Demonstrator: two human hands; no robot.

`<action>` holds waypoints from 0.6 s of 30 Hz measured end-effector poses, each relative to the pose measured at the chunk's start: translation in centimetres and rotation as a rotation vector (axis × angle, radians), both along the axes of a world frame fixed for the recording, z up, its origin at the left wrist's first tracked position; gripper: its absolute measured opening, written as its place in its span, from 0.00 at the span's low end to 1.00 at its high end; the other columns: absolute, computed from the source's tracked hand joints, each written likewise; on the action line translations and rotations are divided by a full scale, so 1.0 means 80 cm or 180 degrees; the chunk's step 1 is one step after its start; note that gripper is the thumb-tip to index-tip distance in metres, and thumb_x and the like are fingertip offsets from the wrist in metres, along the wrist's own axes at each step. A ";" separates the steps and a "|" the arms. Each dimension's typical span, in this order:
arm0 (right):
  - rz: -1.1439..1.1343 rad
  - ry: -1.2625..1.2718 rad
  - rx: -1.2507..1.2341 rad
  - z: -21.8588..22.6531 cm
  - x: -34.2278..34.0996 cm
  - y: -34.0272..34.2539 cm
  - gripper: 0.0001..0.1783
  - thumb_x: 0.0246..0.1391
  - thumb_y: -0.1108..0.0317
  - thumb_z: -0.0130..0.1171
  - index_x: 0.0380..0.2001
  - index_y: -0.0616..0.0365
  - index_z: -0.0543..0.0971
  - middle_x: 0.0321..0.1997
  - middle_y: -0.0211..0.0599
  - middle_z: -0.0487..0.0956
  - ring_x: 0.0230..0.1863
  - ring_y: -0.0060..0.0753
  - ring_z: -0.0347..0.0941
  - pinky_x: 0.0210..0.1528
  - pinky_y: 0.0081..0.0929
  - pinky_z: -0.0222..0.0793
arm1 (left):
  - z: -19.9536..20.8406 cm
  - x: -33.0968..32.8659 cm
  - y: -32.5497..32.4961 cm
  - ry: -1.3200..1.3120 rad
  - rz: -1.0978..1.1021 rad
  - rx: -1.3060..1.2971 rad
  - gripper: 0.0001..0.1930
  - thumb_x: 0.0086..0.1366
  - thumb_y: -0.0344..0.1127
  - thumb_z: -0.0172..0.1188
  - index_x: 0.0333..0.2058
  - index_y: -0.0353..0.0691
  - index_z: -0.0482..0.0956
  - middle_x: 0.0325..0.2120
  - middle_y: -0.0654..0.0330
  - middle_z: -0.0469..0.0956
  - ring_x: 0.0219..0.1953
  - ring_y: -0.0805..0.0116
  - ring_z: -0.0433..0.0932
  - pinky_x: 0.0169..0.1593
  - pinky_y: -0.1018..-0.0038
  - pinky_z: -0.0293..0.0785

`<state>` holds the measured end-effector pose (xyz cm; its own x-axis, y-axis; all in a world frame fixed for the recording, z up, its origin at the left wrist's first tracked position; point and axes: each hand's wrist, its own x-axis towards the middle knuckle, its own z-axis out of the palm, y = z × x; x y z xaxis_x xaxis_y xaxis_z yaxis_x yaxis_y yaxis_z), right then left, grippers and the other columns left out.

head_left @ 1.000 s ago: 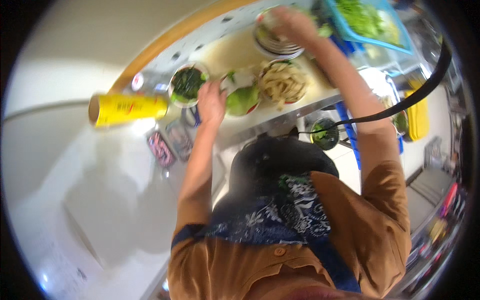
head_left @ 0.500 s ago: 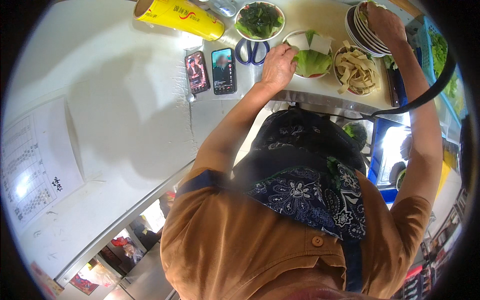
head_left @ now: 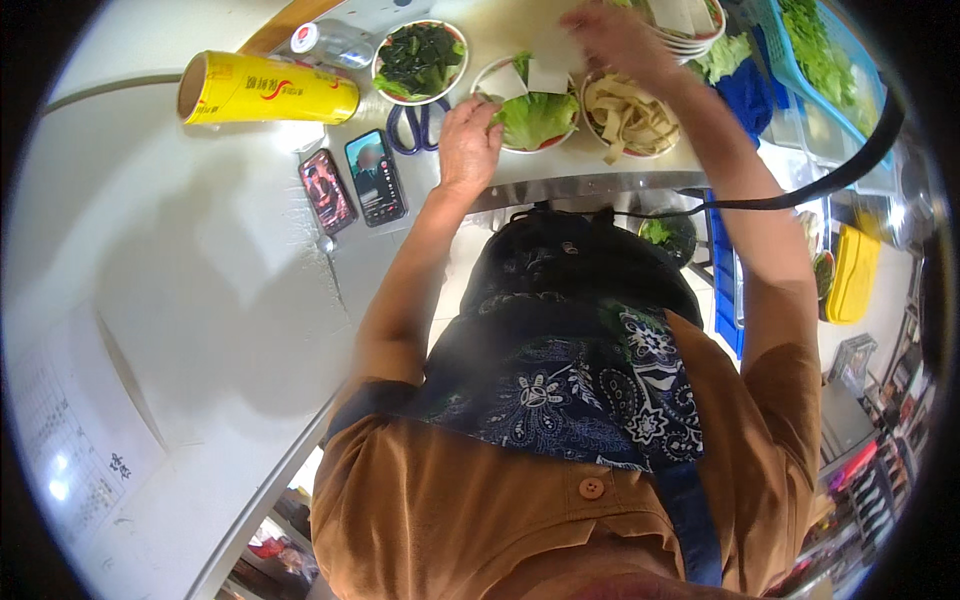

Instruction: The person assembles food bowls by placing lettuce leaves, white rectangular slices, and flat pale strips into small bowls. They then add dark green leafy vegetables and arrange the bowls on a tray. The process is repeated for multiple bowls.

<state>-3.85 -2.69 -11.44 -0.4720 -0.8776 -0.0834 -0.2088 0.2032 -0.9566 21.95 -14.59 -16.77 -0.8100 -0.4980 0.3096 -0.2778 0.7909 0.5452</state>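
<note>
The fingers (head_left: 482, 112) of the person's left hand (head_left: 468, 148) rest at the left rim of a bowl (head_left: 535, 150); the tips are partly lost behind that edge, so we cannot tell whether they grip it or merely touch. The right hand (head_left: 625, 45) is above and to the right, blurred, its fingers loosely bent near the pale slabs (head_left: 546, 78) in the same bowl; we cannot tell whether they hold anything. A lettuce leaf (head_left: 540, 122) fills the bowl's near side. Just right of it, a second bowl is heaped with broad, pale strips (head_left: 630, 112). Beyond the right forearm stands a stack of dishes (head_left: 692, 48), cut off by the top edge. To the left sits a bowl of dark greens (head_left: 420, 60), and near it the blue handles of scissors (head_left: 401, 148), whose blades we cannot make out. Further left on the table (head_left: 220, 300) lie two phones (head_left: 376, 178), lit but too small to read, a yellow roll (head_left: 270, 88) and a clear bottle (head_left: 335, 45). At upper right, the frame crops a blue basket (head_left: 815, 70) of leaves, and a black strap (head_left: 790, 202) crosses the right arm.
</note>
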 end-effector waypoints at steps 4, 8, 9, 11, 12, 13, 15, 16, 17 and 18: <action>0.0790 0.1985 -0.0120 -0.074 0.061 -0.036 0.10 0.48 0.68 0.55 0.34 0.58 0.79 0.26 0.40 0.79 0.24 0.39 0.75 0.28 0.33 0.72 | 0.008 -0.002 0.001 -0.0240 0.0024 0.0126 0.14 0.53 0.28 0.60 0.40 0.41 0.79 0.42 0.52 0.76 0.47 0.52 0.73 0.53 0.64 0.68; 0.0331 0.1628 0.0020 -0.103 0.081 -0.042 0.09 0.53 0.72 0.54 0.37 0.63 0.77 0.27 0.40 0.79 0.25 0.33 0.75 0.29 0.29 0.71 | 0.008 -0.008 0.000 -0.0118 -0.0306 -0.0233 0.11 0.51 0.28 0.60 0.36 0.42 0.80 0.36 0.55 0.77 0.42 0.53 0.74 0.48 0.63 0.69; 0.0145 0.1834 -0.0419 -0.106 0.084 -0.040 0.09 0.53 0.72 0.53 0.37 0.63 0.77 0.27 0.42 0.79 0.25 0.36 0.75 0.30 0.31 0.71 | 0.005 -0.012 0.001 -0.0099 -0.0400 -0.0361 0.10 0.51 0.28 0.60 0.34 0.42 0.80 0.34 0.57 0.77 0.40 0.54 0.74 0.46 0.63 0.68; -0.0135 0.1874 -0.0191 -0.109 0.090 -0.039 0.10 0.51 0.72 0.53 0.37 0.62 0.77 0.29 0.45 0.79 0.28 0.40 0.76 0.33 0.34 0.71 | -0.001 -0.016 0.004 -0.0208 -0.0556 -0.0509 0.08 0.50 0.29 0.59 0.32 0.42 0.80 0.31 0.58 0.77 0.38 0.55 0.74 0.45 0.63 0.68; -0.0247 0.2090 -0.0433 -0.109 0.092 -0.038 0.10 0.51 0.73 0.53 0.37 0.62 0.77 0.30 0.46 0.80 0.30 0.42 0.77 0.34 0.35 0.71 | -0.004 -0.019 0.006 -0.0334 -0.0627 -0.0539 0.08 0.50 0.29 0.58 0.31 0.42 0.80 0.30 0.58 0.77 0.37 0.55 0.74 0.44 0.63 0.68; 0.0119 0.2409 -0.0017 -0.107 0.093 -0.042 0.09 0.51 0.72 0.53 0.36 0.62 0.78 0.30 0.47 0.79 0.31 0.43 0.77 0.35 0.36 0.71 | -0.006 -0.023 0.005 -0.0339 -0.0714 -0.0599 0.07 0.50 0.29 0.57 0.30 0.42 0.80 0.29 0.57 0.77 0.36 0.55 0.75 0.44 0.63 0.67; 0.0291 0.3096 0.0200 -0.097 0.096 -0.044 0.09 0.50 0.70 0.52 0.33 0.61 0.78 0.29 0.48 0.78 0.30 0.47 0.77 0.35 0.37 0.72 | -0.007 -0.031 0.006 -0.0996 -0.0791 -0.1035 0.06 0.51 0.30 0.55 0.27 0.42 0.80 0.27 0.57 0.76 0.34 0.58 0.75 0.44 0.63 0.67; 0.0212 0.3242 0.0436 -0.089 0.103 -0.042 0.09 0.50 0.70 0.52 0.32 0.61 0.78 0.29 0.48 0.78 0.29 0.49 0.76 0.34 0.38 0.72 | -0.006 -0.035 0.005 -0.1040 -0.0802 -0.0997 0.07 0.53 0.31 0.54 0.30 0.42 0.80 0.29 0.58 0.77 0.36 0.58 0.75 0.45 0.63 0.66; 0.0226 0.3079 0.0731 -0.078 0.101 -0.040 0.10 0.49 0.70 0.52 0.34 0.61 0.77 0.32 0.46 0.77 0.32 0.48 0.76 0.35 0.39 0.72 | -0.005 -0.041 0.007 -0.0632 -0.0732 -0.0716 0.09 0.54 0.32 0.53 0.33 0.42 0.80 0.32 0.59 0.77 0.38 0.59 0.75 0.47 0.64 0.65; 0.0036 0.2602 0.0875 -0.065 0.101 -0.037 0.12 0.48 0.70 0.51 0.36 0.61 0.76 0.35 0.45 0.77 0.35 0.48 0.76 0.35 0.40 0.72 | -0.002 -0.042 0.009 -0.0675 -0.0677 -0.0629 0.10 0.55 0.31 0.54 0.36 0.42 0.80 0.34 0.59 0.78 0.40 0.59 0.75 0.49 0.64 0.64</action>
<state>4.24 -5.62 -16.62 -0.4678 -0.8812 0.0686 -0.8139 0.3992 -0.4222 18.62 -13.86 -16.97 -0.9457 -0.2587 0.1968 -0.1863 0.9276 0.3240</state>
